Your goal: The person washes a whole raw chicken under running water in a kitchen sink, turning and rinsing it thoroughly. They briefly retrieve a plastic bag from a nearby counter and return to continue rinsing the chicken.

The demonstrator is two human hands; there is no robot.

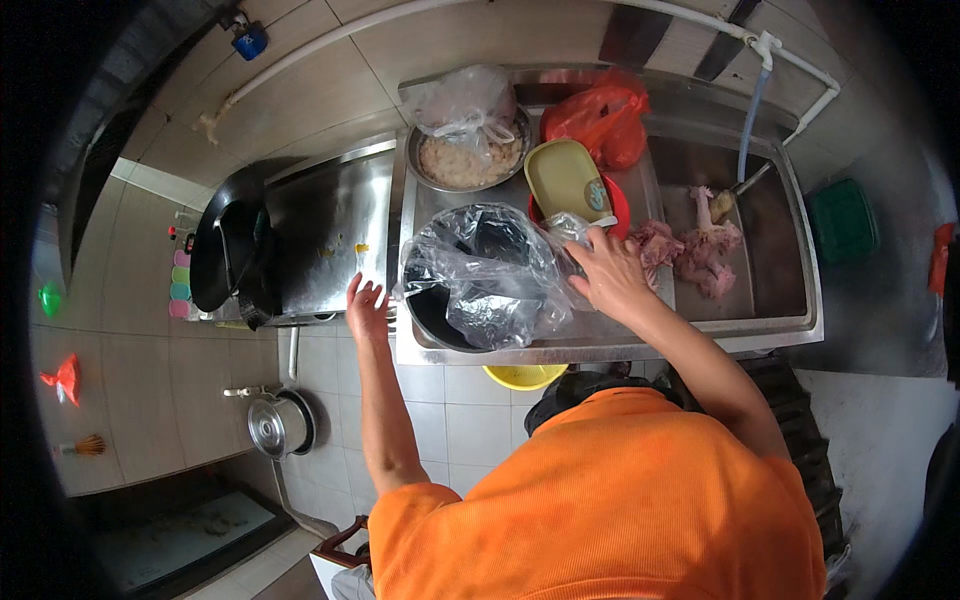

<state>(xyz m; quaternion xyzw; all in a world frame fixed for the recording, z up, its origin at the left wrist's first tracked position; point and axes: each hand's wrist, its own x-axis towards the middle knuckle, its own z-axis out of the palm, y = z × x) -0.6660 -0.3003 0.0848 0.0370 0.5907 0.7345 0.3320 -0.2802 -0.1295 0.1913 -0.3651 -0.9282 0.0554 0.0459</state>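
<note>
My left hand (pixel 366 306) is raised beside the left edge of the steel sink counter. Its fingers are apart and nothing shows in it. My right hand (pixel 613 274) reaches over the counter, spread at the right edge of a clear plastic bag (pixel 499 300); whether its fingertips grip the film is unclear. The bag lies loosely draped over a black pot (pixel 439 319). Just beyond my right hand stands a red plastic bowl (pixel 619 206) with an olive-green lid or tray (pixel 562 176) on it. Raw meat pieces (pixel 656 247) lie right beside that hand.
Behind the pot, a metal bowl (pixel 420 178) holds pale chopped food beneath a tied plastic bag (pixel 465 101). A red bag (pixel 596 124) stands near the wall. The sink basin (pixel 776 255) contains a raw poultry carcass (pixel 709 251) and a brush (pixel 724 204). A wok (pixel 214 262) stands left.
</note>
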